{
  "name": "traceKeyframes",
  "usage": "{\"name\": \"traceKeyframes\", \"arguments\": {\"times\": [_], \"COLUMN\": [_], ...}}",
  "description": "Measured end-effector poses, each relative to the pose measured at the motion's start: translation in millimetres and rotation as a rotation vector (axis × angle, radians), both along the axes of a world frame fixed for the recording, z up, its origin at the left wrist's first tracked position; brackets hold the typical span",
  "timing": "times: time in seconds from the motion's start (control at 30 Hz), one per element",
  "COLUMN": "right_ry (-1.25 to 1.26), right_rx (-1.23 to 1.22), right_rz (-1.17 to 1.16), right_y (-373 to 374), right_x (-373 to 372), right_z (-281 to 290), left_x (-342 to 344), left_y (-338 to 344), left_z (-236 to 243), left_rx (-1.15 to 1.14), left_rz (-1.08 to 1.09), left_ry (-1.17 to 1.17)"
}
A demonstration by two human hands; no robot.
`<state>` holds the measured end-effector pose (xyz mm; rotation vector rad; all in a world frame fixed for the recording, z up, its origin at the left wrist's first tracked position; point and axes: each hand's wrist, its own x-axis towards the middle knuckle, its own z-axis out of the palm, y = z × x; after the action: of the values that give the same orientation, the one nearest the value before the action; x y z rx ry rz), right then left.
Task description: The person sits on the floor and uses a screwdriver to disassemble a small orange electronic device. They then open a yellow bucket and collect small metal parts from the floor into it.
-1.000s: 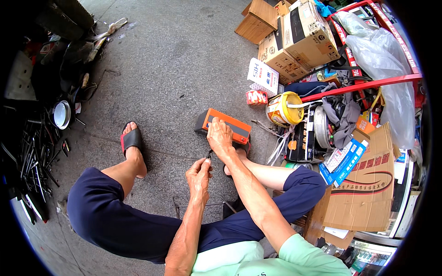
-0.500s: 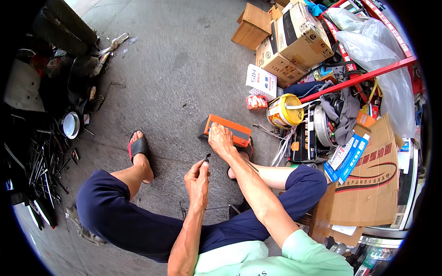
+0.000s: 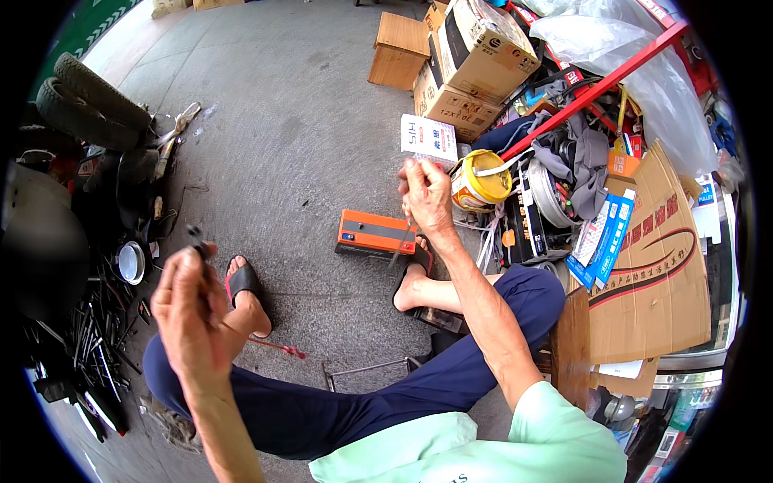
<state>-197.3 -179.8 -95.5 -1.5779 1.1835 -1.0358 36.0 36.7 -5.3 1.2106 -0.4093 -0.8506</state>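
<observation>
An orange-topped black battery (image 3: 377,229) rests on the ground by my right foot, in front of my sandal. Above its right end, my right hand (image 3: 427,197) is closed around a thin metal rod (image 3: 400,245), whose lower end slants down near the battery; its handle is hidden by the fingers. My left hand (image 3: 190,302) is raised off to the left, blurred, pinching a small black piece (image 3: 196,235) whose kind I cannot make out. A thin red strand (image 3: 278,347) with a reddish end shows just right of my left forearm.
At the right stand a yellow-lidded bucket (image 3: 481,179), a white box (image 3: 429,135), stacked cartons (image 3: 475,72) and a flattened cardboard sheet (image 3: 644,266). A red metal bar (image 3: 600,88) crosses above them. Tyres (image 3: 93,105) and dark scrap rods (image 3: 97,354) lie at the left.
My left hand has swung left and up with the black piece. My right hand has lifted off the battery, moving up and right, and the rod now shows plainly. The red strand has come into view.
</observation>
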Motion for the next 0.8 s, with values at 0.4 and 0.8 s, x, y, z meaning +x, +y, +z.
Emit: {"name": "traceKeyframes", "arguments": {"times": [0.4, 0.8], "right_ry": [-0.358, -0.329], "right_rx": [-0.165, -0.198], "right_rz": [-0.106, -0.077], "right_y": [20, 14], "right_x": [34, 48], "right_z": [-6, -31], "left_x": [76, 80], "left_y": [-38, -24], "left_z": [5, 10], "left_rx": [-0.076, -0.077], "left_rz": [-0.049, -0.106], "left_ry": [-0.022, 0.007]}}
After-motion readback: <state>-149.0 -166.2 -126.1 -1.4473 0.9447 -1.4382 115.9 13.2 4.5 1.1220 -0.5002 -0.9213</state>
